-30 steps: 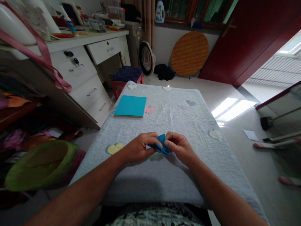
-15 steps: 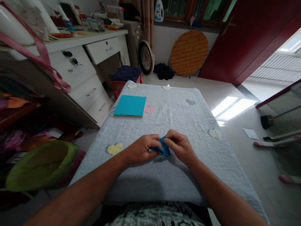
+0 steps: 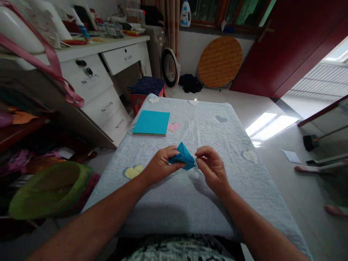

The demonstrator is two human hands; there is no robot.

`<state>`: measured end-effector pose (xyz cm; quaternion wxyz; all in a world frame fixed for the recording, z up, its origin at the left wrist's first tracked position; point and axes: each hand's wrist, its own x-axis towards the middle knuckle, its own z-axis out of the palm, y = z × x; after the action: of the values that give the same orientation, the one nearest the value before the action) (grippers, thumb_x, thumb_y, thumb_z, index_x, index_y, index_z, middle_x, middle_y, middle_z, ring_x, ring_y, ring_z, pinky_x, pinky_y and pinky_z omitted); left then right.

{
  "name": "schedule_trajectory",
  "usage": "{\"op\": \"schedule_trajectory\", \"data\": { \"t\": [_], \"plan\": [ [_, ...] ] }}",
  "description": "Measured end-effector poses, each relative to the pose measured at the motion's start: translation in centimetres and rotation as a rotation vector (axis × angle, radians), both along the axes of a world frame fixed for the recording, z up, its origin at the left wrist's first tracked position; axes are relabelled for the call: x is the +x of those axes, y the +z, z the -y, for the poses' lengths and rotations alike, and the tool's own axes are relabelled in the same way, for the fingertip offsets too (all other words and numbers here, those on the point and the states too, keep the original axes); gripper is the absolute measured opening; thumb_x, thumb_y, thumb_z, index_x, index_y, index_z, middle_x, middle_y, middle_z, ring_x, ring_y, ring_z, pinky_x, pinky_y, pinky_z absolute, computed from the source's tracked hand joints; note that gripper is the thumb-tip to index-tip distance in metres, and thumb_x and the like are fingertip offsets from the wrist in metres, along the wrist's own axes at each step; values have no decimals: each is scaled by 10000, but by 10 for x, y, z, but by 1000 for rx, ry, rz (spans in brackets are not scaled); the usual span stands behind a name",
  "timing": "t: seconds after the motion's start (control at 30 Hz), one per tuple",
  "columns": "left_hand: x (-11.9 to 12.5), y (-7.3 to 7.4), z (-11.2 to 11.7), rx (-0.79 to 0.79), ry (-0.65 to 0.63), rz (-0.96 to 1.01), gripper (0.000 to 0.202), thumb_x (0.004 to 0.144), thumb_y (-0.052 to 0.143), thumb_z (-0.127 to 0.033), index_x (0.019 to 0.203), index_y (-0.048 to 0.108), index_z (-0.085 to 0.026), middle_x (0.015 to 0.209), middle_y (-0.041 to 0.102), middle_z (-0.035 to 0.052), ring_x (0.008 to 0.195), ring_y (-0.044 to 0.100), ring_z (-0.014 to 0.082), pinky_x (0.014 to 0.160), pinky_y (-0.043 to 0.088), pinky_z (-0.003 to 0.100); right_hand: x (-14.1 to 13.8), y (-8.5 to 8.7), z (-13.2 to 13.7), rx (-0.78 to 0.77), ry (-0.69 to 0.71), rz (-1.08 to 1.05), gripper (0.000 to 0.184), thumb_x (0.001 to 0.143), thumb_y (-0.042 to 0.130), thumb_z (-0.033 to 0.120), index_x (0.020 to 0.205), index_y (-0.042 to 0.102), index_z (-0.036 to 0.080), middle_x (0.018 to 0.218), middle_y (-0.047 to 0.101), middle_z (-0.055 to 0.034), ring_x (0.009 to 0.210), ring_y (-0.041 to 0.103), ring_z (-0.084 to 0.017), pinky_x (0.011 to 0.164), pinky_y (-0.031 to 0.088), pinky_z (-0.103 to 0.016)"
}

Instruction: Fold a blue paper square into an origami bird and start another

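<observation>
Across a cloth-covered table (image 3: pixel 214 139) patterned with hearts: pinching folded blue paper (image 3: pixel 183 152) between nearly closed left fingers (image 3: pixel 169 149), nearer than turquoise paper stack (image 3: pixel 151 122) at far left. With right fingers (image 3: pixel 204 150) loosely curled beside its right corner; cannot tell whether gripping it.
</observation>
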<state>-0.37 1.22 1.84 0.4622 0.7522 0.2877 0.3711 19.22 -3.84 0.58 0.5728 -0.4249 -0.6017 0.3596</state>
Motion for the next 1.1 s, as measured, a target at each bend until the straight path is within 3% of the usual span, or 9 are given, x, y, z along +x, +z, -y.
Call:
{"op": "schedule_trajectory", "data": {
  "t": [0.13, 0.23, 0.4, 0.57, 0.8, 0.97, 1.1],
  "plan": [
    [1, -2, -1, -78, 51, 72, 113, 830, 740, -272, 867, 735, -165, 850, 618, 29, 813, 585, 163, 756, 483, 304, -2, 2, 2, 217, -54, 189, 119, 884, 615, 181, 986, 601, 240, 951, 584, -40, 832, 561, -166, 675, 495, -297],
    [2, -3, -1, -89, 53, 88, 115, 835, 733, -277, 874, 731, -168, 868, 604, 29, 820, 583, 159, 758, 488, 302, -3, 1, 2, 289, -97, 269, 162, 888, 614, 150, 1020, 620, 246, 995, 627, -56, 868, 592, -181, 695, 518, -319],
    [1, -3, 1, 12, 51, 37, 112, 836, 726, -276, 786, 706, -177, 863, 553, 16, 828, 562, 151, 765, 498, 295, -2, 0, 2, 303, -125, 381, 190, 909, 606, 162, 1069, 657, 249, 1002, 664, -66, 922, 621, -210, 796, 530, -393],
    [1, 0, 5, 160, 72, 1, 44, 820, 741, -210, 854, 718, -194, 1159, 565, 71, 1110, 564, 210, 963, 479, 360, -2, 1, 3, 320, -113, 389, 193, 904, 617, 149, 1067, 654, 246, 988, 668, -60, 911, 615, -205, 801, 524, -388],
    [0, -4, 9, 269, 153, 3, 66, 826, 725, -172, 875, 694, -203, 1368, 448, 77, 1013, 623, 177, 883, 531, 355, -4, 3, 3, 353, -126, 368, 166, 893, 620, 130, 1010, 643, 245, 964, 672, -54, 895, 618, -201, 789, 515, -386],
    [0, -8, 10, 418, 201, -1, 80, 818, 741, -193, 883, 713, -230, 1405, 444, 76, 1158, 568, 243, 970, 509, 431, -5, 4, 4, 356, -136, 356, 179, 886, 618, 127, 1014, 627, 253, 953, 691, -50, 858, 618, -200, 743, 517, -375],
    [0, -10, 9, 505, 224, 13, 87, 814, 743, -187, 881, 697, -218, 1382, 471, 86, 1204, 548, 257, 950, 532, 407, -5, 3, 4, 362, -138, 365, 198, 885, 619, 118, 1023, 643, 258, 957, 692, -52, 888, 631, -208, 781, 525, -391]
  ]
}}
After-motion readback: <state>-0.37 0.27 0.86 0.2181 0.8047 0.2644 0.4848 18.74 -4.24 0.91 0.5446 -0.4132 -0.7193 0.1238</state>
